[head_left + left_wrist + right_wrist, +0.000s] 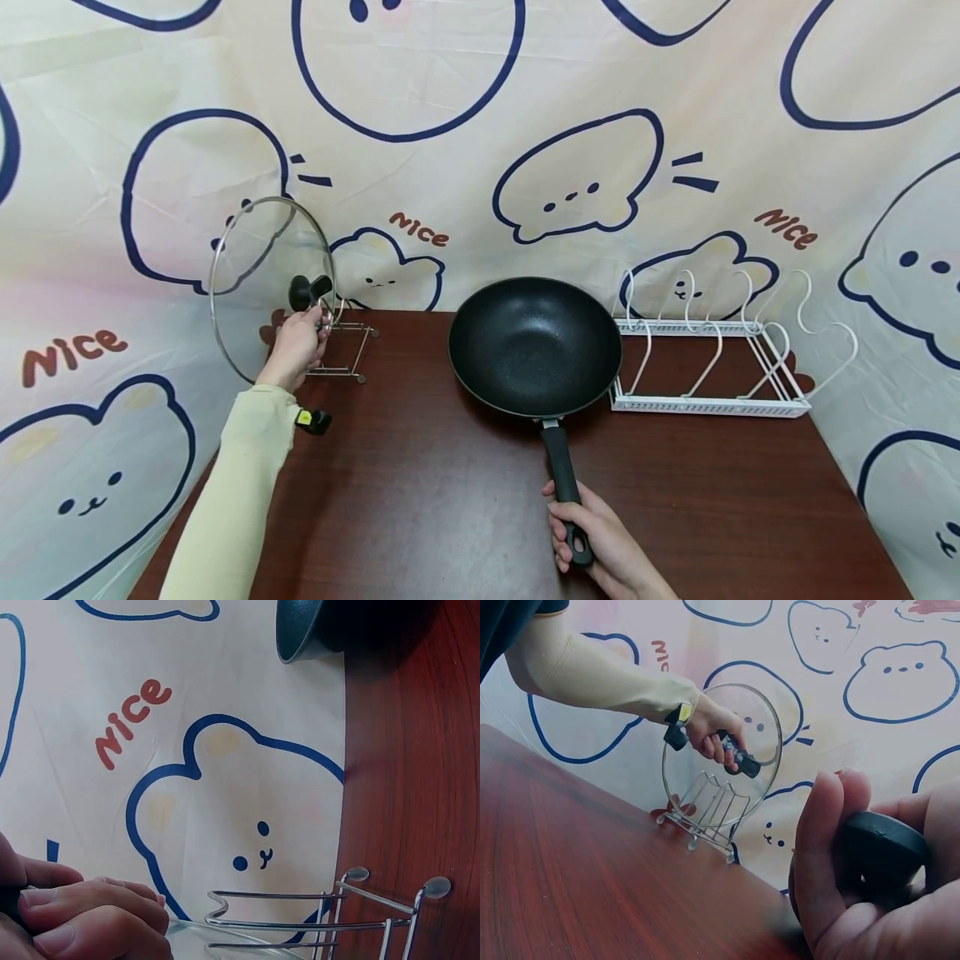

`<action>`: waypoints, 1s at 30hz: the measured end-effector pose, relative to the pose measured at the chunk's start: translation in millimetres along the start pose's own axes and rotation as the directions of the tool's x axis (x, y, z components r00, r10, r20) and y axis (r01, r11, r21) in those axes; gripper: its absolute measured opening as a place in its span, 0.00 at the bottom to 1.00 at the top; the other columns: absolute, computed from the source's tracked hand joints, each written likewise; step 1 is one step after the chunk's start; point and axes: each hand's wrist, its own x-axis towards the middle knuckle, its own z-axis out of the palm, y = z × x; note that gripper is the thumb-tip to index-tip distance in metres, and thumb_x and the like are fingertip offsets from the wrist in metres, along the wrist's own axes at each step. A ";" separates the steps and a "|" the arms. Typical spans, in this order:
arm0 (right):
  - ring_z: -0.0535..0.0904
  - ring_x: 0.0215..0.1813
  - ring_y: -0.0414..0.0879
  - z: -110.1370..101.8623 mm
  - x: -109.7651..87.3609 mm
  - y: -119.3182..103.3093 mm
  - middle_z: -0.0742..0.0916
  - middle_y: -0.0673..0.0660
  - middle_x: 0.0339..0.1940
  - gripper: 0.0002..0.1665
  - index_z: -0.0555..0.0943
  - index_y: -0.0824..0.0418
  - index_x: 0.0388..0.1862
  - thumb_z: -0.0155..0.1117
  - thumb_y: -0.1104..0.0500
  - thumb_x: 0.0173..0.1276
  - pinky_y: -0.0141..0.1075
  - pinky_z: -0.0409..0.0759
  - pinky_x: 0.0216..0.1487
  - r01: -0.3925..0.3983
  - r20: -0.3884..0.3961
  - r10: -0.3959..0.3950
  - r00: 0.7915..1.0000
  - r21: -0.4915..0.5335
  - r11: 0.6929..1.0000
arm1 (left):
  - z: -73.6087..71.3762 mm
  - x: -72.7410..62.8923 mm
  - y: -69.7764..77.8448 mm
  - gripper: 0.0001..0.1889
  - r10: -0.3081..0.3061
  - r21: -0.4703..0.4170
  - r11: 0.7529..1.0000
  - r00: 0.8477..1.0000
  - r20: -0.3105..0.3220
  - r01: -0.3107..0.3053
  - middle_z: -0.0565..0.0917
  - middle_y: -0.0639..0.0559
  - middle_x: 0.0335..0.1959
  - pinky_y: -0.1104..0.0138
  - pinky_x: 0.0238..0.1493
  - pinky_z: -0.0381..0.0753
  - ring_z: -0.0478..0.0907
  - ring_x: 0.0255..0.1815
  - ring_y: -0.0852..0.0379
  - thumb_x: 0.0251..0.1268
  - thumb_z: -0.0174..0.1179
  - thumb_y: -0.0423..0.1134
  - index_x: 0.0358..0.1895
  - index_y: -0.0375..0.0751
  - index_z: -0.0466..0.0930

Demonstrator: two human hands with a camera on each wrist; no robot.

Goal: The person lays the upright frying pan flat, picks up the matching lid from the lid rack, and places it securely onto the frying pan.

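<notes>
On the left in the head view, my left hand [295,348] grips the black handle [739,756] of a round glass lid [251,242]. The lid stands nearly upright, its metal rim close over a small silver wire rack [716,806] by the back wall. In the left wrist view, curled fingers [97,915] hide most of that handle. My right hand [603,533] wraps round the black handle [561,471] of a dark frying pan [536,346]. The pan's inside faces up and toward me at mid-table, its handle pointing to the front.
A white rack [708,407] with several curved dividers stands at the back right, close beside the pan. The brown wooden table [420,500] meets a cartoon-print cloth [420,183] along its back and sides. A small black device [313,422] sits at the left wrist.
</notes>
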 end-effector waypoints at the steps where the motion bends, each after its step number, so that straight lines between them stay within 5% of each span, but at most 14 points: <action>1: 0.72 0.22 0.40 0.0 0.0 0.0 0.75 0.48 0.26 0.18 0.66 0.60 0.62 0.55 0.58 0.79 0.33 0.77 0.26 0.001 0.000 -0.001 1.000 -0.001 1.000 | 0.1 0.1 -0.2 0.20 0.002 0.007 1.000 1.000 -0.005 -0.002 0.68 0.60 0.25 0.69 0.15 0.61 0.59 0.13 0.65 0.87 0.27 0.53 0.44 0.45 0.64; 30: 0.72 0.21 0.40 -1.6 0.5 -0.8 0.74 0.48 0.26 0.20 0.64 0.62 0.65 0.54 0.59 0.80 0.34 0.77 0.26 -0.007 0.000 0.007 1.000 0.000 1.000 | -2.6 -6.5 -1.4 0.19 0.056 0.107 0.993 0.998 -0.036 -0.052 0.68 0.57 0.26 0.66 0.16 0.64 0.61 0.14 0.64 0.87 0.28 0.54 0.46 0.47 0.64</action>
